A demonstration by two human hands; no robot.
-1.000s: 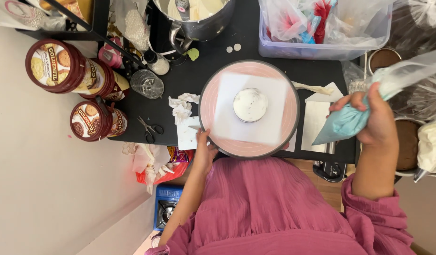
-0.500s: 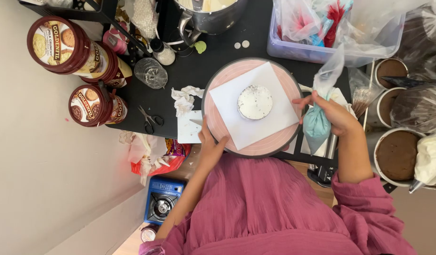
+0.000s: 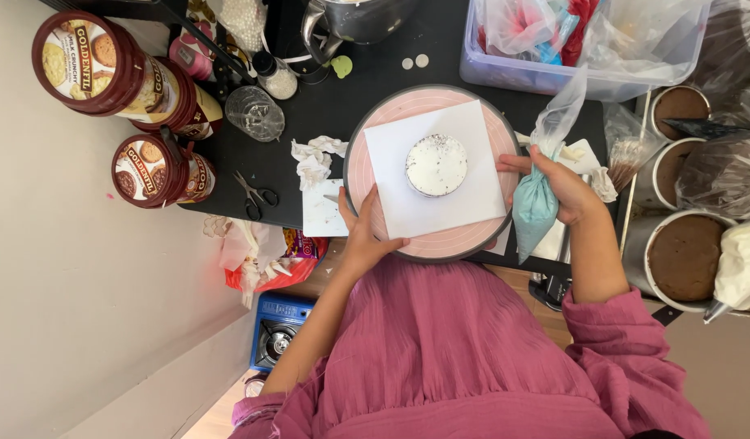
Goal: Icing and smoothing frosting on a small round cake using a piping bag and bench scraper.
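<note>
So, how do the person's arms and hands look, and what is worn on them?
Both arms wear loose sleeves of pink-mauve crinkled cloth. The right sleeve ends in a gathered cuff partway up the forearm; the left sleeve covers only the upper arm. The left hand and right hand are bare: no gloves, no visible rings or watch.

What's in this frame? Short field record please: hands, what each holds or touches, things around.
left hand: rests on the near rim of the pink turntable, thumb on the white paper square
right hand: grips a piping bag of pale blue icing, beside the turntable's right edge
centre: small round white-iced cake on the paper square
left of turntable: scissors, crumpled tissue, two lidded tubs
right: round tins of brown cake
surface: black table
</note>
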